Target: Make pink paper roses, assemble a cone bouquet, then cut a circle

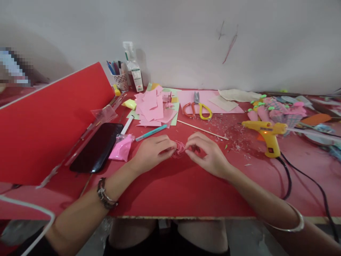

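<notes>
Both hands pinch seemingly coiled pink paper over red table.

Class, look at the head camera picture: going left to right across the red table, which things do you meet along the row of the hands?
Black phone → pink packet → left hand → coiled pink paper piece → right hand → yellow glue gun.

Yellow glue gun right; scissors, pink paper pile behind; black phone left.
</notes>
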Demonstrator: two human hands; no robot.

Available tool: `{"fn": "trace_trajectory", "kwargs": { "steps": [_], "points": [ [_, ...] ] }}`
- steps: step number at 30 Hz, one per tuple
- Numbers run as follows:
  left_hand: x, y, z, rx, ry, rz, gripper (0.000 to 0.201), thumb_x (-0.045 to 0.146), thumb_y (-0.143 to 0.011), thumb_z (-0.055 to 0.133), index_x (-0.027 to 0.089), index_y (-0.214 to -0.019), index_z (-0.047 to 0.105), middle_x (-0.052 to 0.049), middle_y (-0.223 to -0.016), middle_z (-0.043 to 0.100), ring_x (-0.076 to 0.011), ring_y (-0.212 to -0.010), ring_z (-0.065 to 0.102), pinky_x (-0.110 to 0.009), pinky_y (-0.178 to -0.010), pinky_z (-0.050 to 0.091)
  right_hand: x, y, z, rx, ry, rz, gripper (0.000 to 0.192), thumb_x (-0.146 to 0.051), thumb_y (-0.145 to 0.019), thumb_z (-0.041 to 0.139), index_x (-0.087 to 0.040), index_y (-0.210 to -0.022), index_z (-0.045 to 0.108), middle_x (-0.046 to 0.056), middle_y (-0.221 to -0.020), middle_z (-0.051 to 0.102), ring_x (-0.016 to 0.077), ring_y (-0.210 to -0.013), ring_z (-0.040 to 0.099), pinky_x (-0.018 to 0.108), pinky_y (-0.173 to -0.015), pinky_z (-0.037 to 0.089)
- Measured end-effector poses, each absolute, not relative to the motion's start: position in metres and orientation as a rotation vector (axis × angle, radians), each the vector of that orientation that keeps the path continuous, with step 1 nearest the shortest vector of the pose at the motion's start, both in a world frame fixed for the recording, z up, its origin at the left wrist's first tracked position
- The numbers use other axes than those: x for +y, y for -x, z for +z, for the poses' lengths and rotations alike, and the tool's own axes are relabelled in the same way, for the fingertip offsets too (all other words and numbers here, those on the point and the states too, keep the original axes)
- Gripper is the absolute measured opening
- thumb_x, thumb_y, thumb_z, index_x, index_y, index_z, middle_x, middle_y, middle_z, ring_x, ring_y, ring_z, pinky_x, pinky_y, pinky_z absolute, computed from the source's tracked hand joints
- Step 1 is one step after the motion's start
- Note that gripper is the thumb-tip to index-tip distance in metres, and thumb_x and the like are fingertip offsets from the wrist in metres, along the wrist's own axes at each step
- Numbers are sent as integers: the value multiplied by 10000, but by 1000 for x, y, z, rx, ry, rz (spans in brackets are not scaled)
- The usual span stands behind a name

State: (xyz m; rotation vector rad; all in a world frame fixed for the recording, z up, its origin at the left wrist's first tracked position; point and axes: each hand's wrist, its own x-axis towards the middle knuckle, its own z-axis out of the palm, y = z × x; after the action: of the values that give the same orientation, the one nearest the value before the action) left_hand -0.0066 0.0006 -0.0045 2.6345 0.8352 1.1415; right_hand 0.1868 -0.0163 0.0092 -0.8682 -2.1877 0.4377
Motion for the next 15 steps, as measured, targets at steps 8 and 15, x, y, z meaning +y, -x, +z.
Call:
{"fn": "trace_trajectory", "kwargs": {
  "steps": [8, 15],
  "points": [
    [-3, 5, -2, 826, -2674, 1181, 105, 164, -797, 484, 170, -715, 549, 36, -590, 559, -60, -534, 512, -156, -502, 411, -19, -186, 11, -2232, 817, 302, 70, -129, -793, 507, -168, -768, 559, 7, -754, 478, 82, -673, 477, 196, -610, 417],
    [-7, 2, 1, 892, -2655, 1067, 140, 160, -793, 457, 171, -674, 531, 47, -555, 538, -50, -502, 495, -144, -488, 389, -21, -186, 7, -2254, 862, 304, 71, -174, -800, 506, -175, -768, 569, 15, -761, 492, 96, -688, 490, 214, -611, 425]
  ]
}}
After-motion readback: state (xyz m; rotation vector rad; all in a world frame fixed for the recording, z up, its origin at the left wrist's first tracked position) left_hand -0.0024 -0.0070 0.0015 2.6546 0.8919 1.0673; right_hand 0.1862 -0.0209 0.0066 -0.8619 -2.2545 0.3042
